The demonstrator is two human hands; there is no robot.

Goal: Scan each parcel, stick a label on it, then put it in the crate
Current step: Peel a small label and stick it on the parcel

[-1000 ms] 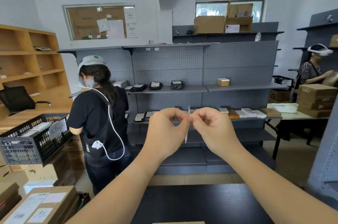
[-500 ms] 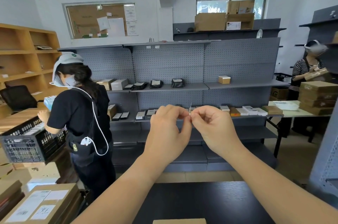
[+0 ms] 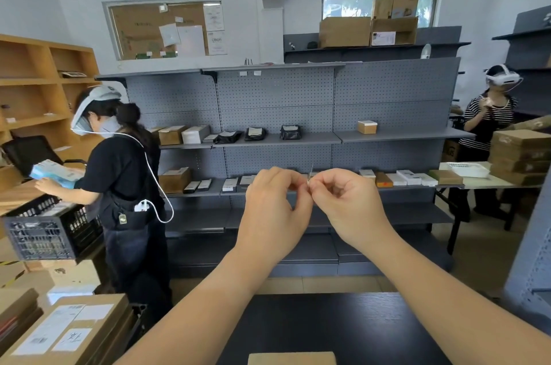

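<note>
Grey dotted pegboard shelving point(image 3: 277, 102) far centre, black crate point(image 3: 41, 238) left, black-and-white striped top point(image 3: 474, 141) far right, tan shelves point(image 3: 38, 66) far left, black table point(image 3: 328, 329) near, brown parcel point(image 3: 117, 312) near left.

Table point(image 3: 328, 329): black, matt, faint wood grain showing. Parcel point(image 3: 292, 358) at its near edge: plain tan cardboard, dull. Label point(image 3: 310, 175): thin white paper, seen edge-on, finish can't be told. Crate point(image 3: 41, 238): black plastic lattice, slight sheen. Shelving point(image 3: 277, 102) opposite: grey painted metal w/ perforated back panels, matt. Pouches point(image 3: 255, 134) on its upper shelf: black, glossy, crinkled, look like plastic film. Bookcase point(image 3: 35, 123): light wood, smooth, satin. Boxes point(image 3: 68, 332) by the table corner: brown cardboard w/ white paper stickers. Box stack point(image 3: 520, 153) across the room: rough brown cardboard. Basket point(image 3: 469, 170) beside it: white plastic mesh. Notice board point(image 3: 140, 30): cork-brown, matt, paper sheets on it.
</note>
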